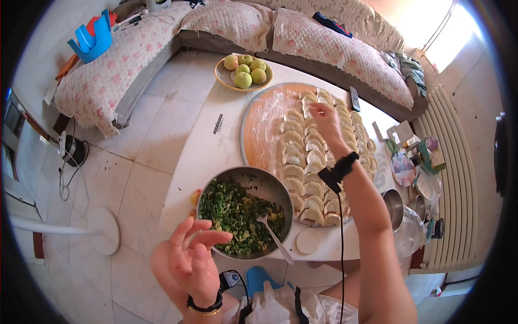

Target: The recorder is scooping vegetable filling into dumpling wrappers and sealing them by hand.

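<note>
My left hand (194,259) is raised, palm up and fingers apart, at the near-left rim of a metal bowl (288,194); nothing lies in it. Chopped green and yellow filling (230,210) fills much of that bowl, and a metal spoon (277,239) leans out over the near rim. My right hand (327,119) reaches over rows of crescent dumplings (292,157) on a round, floured board (263,125). Its fingertips are among the far dumplings, and whether they grip one cannot be made out. A round dough wrapper (308,241) lies on the table right of the bowl.
A basket of apples (243,75) stands on the far end of the white table (194,162). A remote control (354,99) lies beside the board. Metal pots (392,208) and a plastic bag (409,231) crowd the right side. A black cable (341,259) hangs from my right wrist.
</note>
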Demonstrator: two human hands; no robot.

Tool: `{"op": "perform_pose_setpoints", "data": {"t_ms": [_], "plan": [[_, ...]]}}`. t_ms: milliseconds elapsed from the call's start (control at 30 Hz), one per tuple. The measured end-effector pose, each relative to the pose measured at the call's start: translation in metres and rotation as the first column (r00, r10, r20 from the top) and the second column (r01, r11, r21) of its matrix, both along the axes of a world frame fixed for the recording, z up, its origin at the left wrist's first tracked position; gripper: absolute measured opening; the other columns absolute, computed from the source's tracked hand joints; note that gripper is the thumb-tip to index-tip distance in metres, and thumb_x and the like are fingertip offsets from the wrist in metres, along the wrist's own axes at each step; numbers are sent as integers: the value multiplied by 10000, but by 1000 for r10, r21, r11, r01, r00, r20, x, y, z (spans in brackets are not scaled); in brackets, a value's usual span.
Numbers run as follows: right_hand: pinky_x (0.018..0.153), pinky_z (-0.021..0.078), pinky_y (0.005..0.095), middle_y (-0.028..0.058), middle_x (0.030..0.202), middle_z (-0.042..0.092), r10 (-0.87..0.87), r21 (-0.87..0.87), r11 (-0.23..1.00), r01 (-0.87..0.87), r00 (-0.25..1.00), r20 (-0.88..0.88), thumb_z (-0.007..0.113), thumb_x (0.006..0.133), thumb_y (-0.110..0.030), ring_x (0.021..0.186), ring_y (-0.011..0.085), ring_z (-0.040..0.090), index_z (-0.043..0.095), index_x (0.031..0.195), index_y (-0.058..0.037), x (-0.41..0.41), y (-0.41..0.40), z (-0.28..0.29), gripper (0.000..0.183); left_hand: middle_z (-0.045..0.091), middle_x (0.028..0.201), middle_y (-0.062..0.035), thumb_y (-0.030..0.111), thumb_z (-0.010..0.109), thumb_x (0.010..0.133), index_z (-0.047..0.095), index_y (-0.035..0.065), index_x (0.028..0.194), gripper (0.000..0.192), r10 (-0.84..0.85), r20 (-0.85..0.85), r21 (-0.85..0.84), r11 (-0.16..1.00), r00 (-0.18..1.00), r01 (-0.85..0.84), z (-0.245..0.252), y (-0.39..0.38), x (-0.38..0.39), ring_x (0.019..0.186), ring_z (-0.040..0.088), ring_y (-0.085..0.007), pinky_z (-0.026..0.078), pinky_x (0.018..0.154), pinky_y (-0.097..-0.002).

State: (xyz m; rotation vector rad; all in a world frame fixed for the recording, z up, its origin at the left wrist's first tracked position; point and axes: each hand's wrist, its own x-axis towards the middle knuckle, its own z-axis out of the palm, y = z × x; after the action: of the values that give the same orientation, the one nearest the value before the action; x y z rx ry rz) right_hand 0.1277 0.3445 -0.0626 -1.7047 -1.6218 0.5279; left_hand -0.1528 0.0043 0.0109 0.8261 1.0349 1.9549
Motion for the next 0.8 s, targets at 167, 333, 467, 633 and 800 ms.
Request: {"op": "perform_pose_setpoints", "data": {"t_ms": [167,333,467,633,800], "plan": [[636,455,248,-7,750,625,247,-25,966,-256,950,-191,696,898,-154,686,74,539,699,1047,-2,4,-106,68,213,570,1241,-199,112,494,974,412,-78,1402,475,-48,16,-33,998,999,49,1,1,4,923,671,-277,546,853,-391],[621,458,275,38,738,605,404,-247,882,-401,914,-41,745,855,-126,662,91,519,662,968,8,5,-229,88,194,595,1236,-196,82,484,989,444,-31,1404,432,-104,-77,19,994,992,106,-6,9,19,938,695,-259,567,853,-365],[671,480,350,116,792,602,454,-248,867,-431,890,42,763,824,-145,722,249,578,592,949,5,10,-291,49,260,579,1269,-195,57,465,993,438,-58,1399,422,-169,-142,6,985,975,172,-6,8,34,984,683,-264,562,877,-329],[795,468,383,119,914,556,476,-138,880,-456,840,262,789,795,-197,904,308,550,545,949,-18,2,-337,4,340,589,1265,-178,73,480,1003,449,-37,1398,411,-238,-144,21,970,960,244,-4,-5,56,978,686,-253,566,877,-333],[816,458,411,131,942,567,447,-81,893,-442,855,264,748,817,-146,953,332,544,548,949,-8,4,-349,-14,277,592,1262,-176,65,486,1000,460,-23,1395,405,-305,-188,30,948,934,316,-1,-17,75,969,695,-248,568,859,-328]]}}
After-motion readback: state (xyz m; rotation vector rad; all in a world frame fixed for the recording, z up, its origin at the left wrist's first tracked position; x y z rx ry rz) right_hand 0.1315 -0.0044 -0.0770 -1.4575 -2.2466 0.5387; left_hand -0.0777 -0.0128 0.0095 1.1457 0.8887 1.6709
